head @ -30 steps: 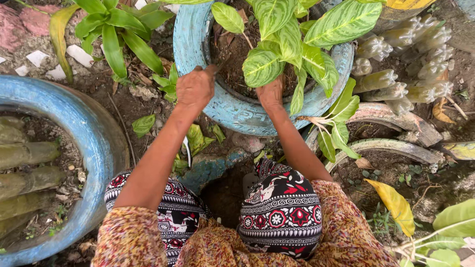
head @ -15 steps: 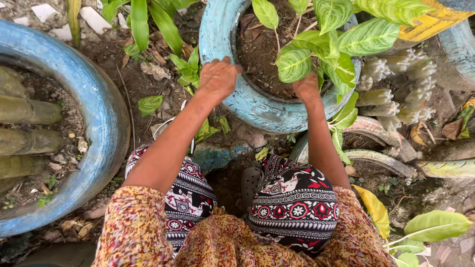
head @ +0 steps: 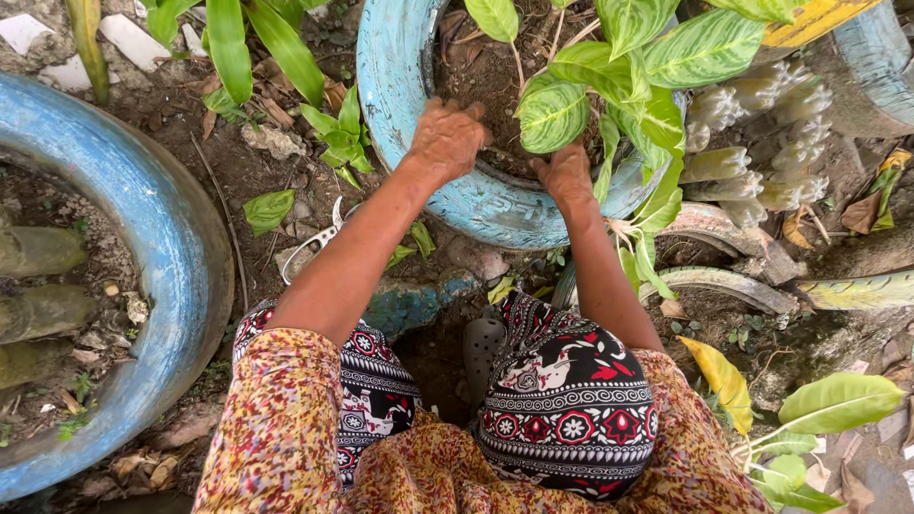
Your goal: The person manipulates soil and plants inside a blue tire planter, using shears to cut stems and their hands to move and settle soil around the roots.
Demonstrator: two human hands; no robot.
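Both of your hands are resting at the near rim of the blue tyre planter (head: 419, 162) in the upper middle of the frame. Your left hand (head: 446, 138) is lying knuckles-up on the rim, fingers curled down into the dark soil (head: 481, 81); whether it is gripping anything cannot be told. Your right hand (head: 567, 176) is sitting just right of it, partly under the variegated leaves (head: 609, 76), fingers hidden. White-handled scissors (head: 314, 243) are lying on the ground below your left forearm.
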